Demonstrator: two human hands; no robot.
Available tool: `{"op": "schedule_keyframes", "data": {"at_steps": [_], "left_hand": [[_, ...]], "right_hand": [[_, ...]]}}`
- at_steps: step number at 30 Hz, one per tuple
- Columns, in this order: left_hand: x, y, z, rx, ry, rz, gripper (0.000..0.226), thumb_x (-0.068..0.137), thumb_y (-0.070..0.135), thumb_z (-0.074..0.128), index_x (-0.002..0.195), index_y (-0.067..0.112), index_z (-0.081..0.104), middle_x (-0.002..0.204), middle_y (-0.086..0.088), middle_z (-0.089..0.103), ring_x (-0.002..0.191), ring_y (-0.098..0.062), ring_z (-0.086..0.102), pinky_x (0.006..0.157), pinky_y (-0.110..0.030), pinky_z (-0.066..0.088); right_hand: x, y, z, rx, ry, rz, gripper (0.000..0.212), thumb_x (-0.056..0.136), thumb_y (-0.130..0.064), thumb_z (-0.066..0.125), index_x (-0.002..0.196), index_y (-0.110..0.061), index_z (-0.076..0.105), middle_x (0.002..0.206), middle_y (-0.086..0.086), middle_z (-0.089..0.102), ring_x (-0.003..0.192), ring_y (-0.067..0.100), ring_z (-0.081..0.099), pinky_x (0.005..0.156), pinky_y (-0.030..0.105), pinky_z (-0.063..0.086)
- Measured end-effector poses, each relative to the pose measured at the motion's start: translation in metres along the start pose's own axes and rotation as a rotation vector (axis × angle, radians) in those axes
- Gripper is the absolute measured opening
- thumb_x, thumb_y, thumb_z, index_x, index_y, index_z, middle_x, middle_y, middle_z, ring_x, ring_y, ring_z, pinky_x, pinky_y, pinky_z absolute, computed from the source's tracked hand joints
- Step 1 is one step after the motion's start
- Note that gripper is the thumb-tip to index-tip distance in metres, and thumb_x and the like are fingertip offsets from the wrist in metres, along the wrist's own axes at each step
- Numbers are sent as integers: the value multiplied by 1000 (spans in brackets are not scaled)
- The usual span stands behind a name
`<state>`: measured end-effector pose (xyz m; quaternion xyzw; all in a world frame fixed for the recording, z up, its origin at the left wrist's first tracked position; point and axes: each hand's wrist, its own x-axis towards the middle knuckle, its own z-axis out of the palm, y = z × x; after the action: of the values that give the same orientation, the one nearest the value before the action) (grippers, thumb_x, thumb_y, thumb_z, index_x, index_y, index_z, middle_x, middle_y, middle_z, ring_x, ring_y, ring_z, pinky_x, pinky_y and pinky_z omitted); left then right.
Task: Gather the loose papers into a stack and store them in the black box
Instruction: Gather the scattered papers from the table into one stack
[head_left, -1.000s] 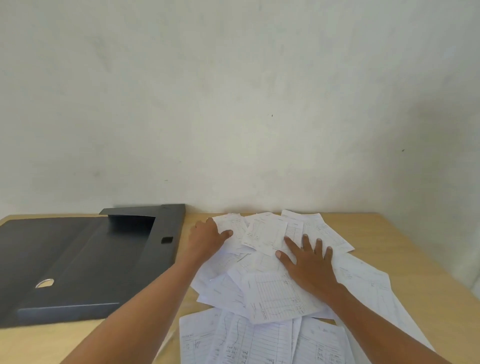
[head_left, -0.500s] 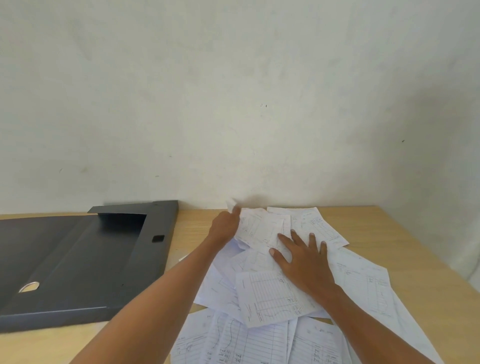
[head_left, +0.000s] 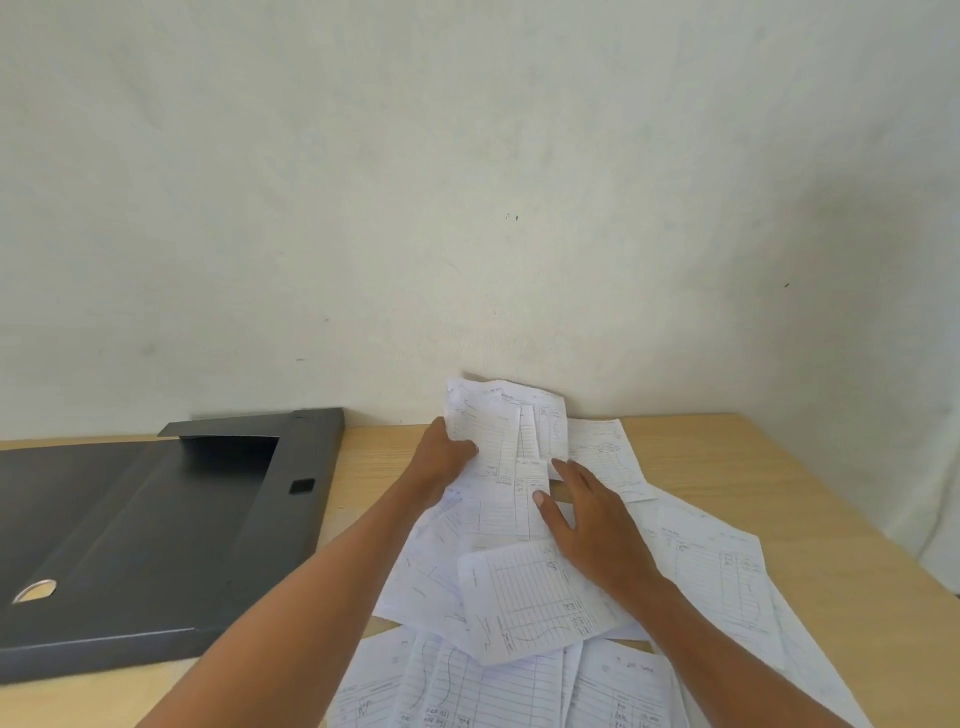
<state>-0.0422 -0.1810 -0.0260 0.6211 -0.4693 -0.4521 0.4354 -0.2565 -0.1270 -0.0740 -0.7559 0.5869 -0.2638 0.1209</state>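
Note:
Several loose white printed papers (head_left: 535, 597) lie spread over the right half of the wooden table. My left hand (head_left: 444, 457) grips a few sheets (head_left: 498, 426) at the far end and holds them tilted up near the wall. My right hand (head_left: 592, 525) rests flat on the pile, fingers spread, its thumb at the edge of one sheet. The black box (head_left: 156, 525) lies open and flat on the left side of the table, apart from the papers.
A pale wall stands right behind the wooden table (head_left: 727, 467). The box has a metal-rimmed finger hole (head_left: 35, 591) near its left end. More sheets (head_left: 493, 691) reach the near edge of the view.
My left hand has closed on the far sheets and lifted them off the table toward the wall. My right hand has slid slightly toward me on the pile.

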Motion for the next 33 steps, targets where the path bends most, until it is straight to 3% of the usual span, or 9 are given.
{"op": "schedule_keyframes", "data": {"at_steps": [5, 8, 12, 17, 19, 21, 23, 27, 33], "left_hand": [[-10, -6, -27, -137, 2, -14, 34, 97, 1, 60, 128, 9, 52, 121, -9, 66, 98, -23, 66, 66, -29, 53], [-7, -12, -36, -234, -13, -57, 36, 94, 6, 66, 128, 13, 55, 122, -7, 70, 106, -28, 69, 85, -47, 59], [-11, -10, -33, -285, -110, -33, 43, 91, 7, 68, 133, 13, 59, 122, -9, 74, 112, -33, 71, 98, -57, 55], [-16, -2, -32, -316, -141, 54, 44, 90, 9, 70, 132, 10, 59, 120, -10, 75, 111, -33, 72, 98, -57, 55], [-19, 2, -35, -314, -141, 89, 41, 91, 7, 68, 131, 12, 60, 120, -9, 76, 111, -32, 72, 99, -56, 54], [-24, 6, -39, -308, -171, 122, 40, 93, 7, 67, 132, 14, 60, 121, -8, 75, 113, -32, 71, 99, -55, 54], [-29, 9, -43, -307, -187, 142, 39, 94, 8, 67, 132, 14, 60, 122, -7, 75, 113, -31, 71, 99, -54, 55], [-35, 17, -45, -328, -171, 150, 39, 93, 10, 70, 131, 14, 62, 119, -6, 76, 111, -30, 73, 97, -52, 57], [-42, 22, -42, -322, -172, 183, 44, 92, 11, 73, 133, 16, 59, 123, -8, 74, 112, -31, 72, 96, -52, 57]], "right_hand": [[2, -11, -17, 363, 44, 37, 49, 102, -41, 46, 148, -25, 44, 150, -9, 48, 139, 11, 44, 115, 36, 38], [19, -26, -26, 347, 110, 115, 46, 102, -38, 49, 143, -18, 48, 144, -2, 54, 131, 15, 51, 104, 26, 41], [41, -57, -29, 661, 51, 259, 52, 98, -36, 58, 144, -16, 43, 114, 0, 66, 94, 9, 65, 71, 16, 46], [51, -67, -14, 737, 123, 350, 30, 93, -21, 66, 118, -10, 56, 104, 3, 64, 102, 26, 65, 76, 28, 51], [49, -73, -21, 823, 185, 382, 49, 90, -28, 71, 129, -10, 46, 122, 7, 59, 108, 24, 61, 77, 26, 49], [53, -73, -34, 933, 211, 441, 82, 87, -35, 73, 149, -13, 24, 141, 8, 45, 124, 26, 52, 93, 32, 46], [60, -67, -45, 973, 158, 462, 94, 85, -41, 75, 155, -18, 17, 150, 7, 40, 134, 27, 47, 107, 44, 42], [61, -71, -53, 938, 28, 327, 33, 93, -27, 67, 124, -15, 65, 115, 5, 74, 105, 24, 70, 91, 43, 57], [51, -83, -45, 862, -148, 258, 26, 99, -28, 57, 123, -20, 66, 114, 0, 74, 105, 20, 71, 95, 46, 56]]}}
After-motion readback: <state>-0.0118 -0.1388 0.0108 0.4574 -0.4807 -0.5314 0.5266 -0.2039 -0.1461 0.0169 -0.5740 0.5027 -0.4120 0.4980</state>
